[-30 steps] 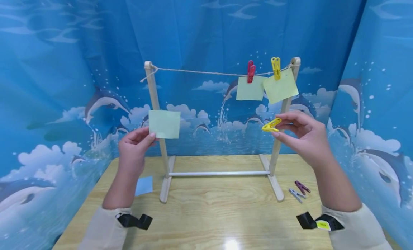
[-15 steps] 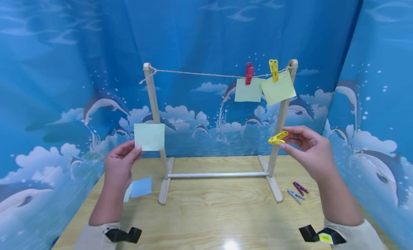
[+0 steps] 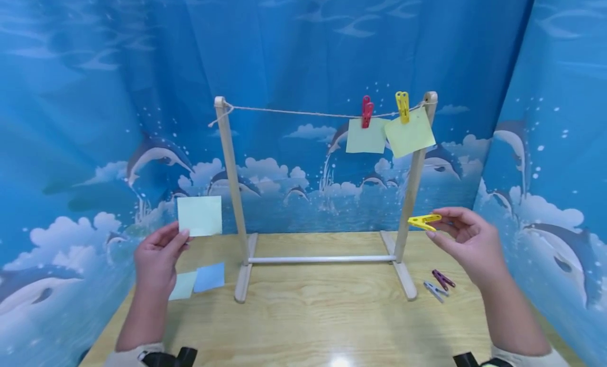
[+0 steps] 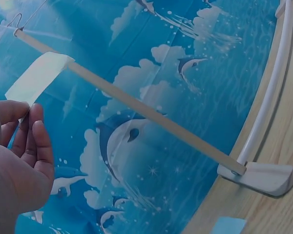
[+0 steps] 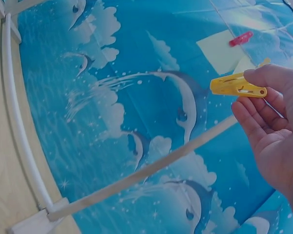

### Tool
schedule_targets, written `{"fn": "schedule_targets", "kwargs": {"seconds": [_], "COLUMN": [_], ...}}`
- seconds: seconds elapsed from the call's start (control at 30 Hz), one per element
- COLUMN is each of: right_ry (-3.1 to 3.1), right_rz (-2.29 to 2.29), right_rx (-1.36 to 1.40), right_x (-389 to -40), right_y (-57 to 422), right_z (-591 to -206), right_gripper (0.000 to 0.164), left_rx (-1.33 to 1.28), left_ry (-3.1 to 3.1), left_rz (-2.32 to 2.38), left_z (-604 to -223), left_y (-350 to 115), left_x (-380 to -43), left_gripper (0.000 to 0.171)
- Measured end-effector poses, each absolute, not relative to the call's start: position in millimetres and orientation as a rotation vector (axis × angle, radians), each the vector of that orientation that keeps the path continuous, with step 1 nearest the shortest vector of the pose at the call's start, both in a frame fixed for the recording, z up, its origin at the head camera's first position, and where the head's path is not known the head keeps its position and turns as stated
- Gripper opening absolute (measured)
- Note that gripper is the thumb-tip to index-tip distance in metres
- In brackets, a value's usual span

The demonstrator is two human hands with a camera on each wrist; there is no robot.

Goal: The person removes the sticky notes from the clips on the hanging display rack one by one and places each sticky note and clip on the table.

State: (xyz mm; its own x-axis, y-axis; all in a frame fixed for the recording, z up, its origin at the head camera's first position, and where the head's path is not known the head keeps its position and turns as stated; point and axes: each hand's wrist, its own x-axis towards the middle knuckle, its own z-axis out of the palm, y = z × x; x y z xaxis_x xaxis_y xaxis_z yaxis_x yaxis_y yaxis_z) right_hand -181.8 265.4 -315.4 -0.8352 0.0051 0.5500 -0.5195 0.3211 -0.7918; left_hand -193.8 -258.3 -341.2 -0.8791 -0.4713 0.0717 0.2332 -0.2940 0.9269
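My left hand (image 3: 158, 256) pinches a pale green paper square (image 3: 199, 215) by its lower left corner, left of the rack's left post. A yellow clothespin (image 3: 424, 221) is pinched between thumb and fingers of my right hand (image 3: 469, 243), just right of the right post; its nose points left. On the string (image 3: 294, 112) between the posts hang two green papers: a red clothespin (image 3: 367, 112) holds one paper (image 3: 366, 138), and another yellow clothespin (image 3: 402, 107) holds the tilted paper (image 3: 411, 134) beside it. In the right wrist view the held clothespin (image 5: 238, 86) shows up close.
The wooden rack (image 3: 229, 172) stands on the table (image 3: 313, 314), with a white bar (image 3: 322, 259) low between its feet. A blue paper (image 3: 209, 277) and a green paper (image 3: 183, 286) lie at left. Purple (image 3: 443, 279) and grey (image 3: 435, 290) clothespins lie at right. A dolphin-print curtain (image 3: 303, 51) hangs behind.
Both hands have moved down and outward: the left with its paper to the lower left, the right with its clothespin to the lower right. The green paper on the table has come into view.
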Motion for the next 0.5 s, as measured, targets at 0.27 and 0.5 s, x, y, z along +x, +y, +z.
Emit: {"fn": "schedule_targets", "kwargs": {"seconds": [0.27, 0.5], "right_ry": [-2.100, -2.153], "right_rz": [1.645, 1.644], "right_rx": [0.389, 0.271], "right_x": [-177, -173], "right_y": [280, 293], "right_z": [-335, -348], "right_gripper": [0.037, 0.035], "left_rx": [0.349, 0.374], "left_ry": [-1.444, -1.392], "left_rz": [-2.214, -2.259], "left_z": [-360, -372], "left_y": [-269, -281], "left_x": [-188, -183], "left_gripper": [0.019, 0.020]}}
